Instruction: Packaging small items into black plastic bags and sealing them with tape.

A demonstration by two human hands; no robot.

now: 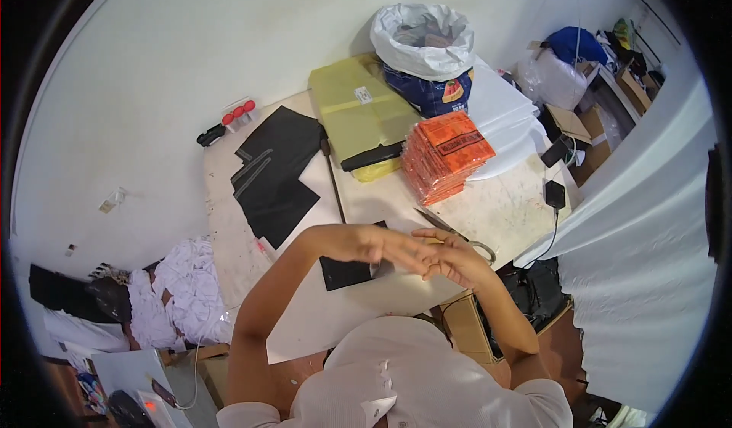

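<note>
My left hand (381,246) and my right hand (451,260) meet in front of me above the near part of the table, fingers stretched out and overlapping. Neither appears to hold anything, though the left fingers are slightly blurred. Beneath my left hand lies a small black cloth piece (347,274), partly hidden by it. A pair of scissors (441,223) rests just beyond my right hand, a handle loop showing beside it. Larger black cloth pieces (276,157) spread over the table's left side, next to a thin dark rod (333,180).
On the table (518,199) stands a stack of orange packets (446,157). Behind it are a yellow package (358,100), a long black object (374,156), a white-and-blue sack (423,62) and white sheets (499,115). A black adapter (555,194) trails a cable at right. White cloth (183,287) heaps at left.
</note>
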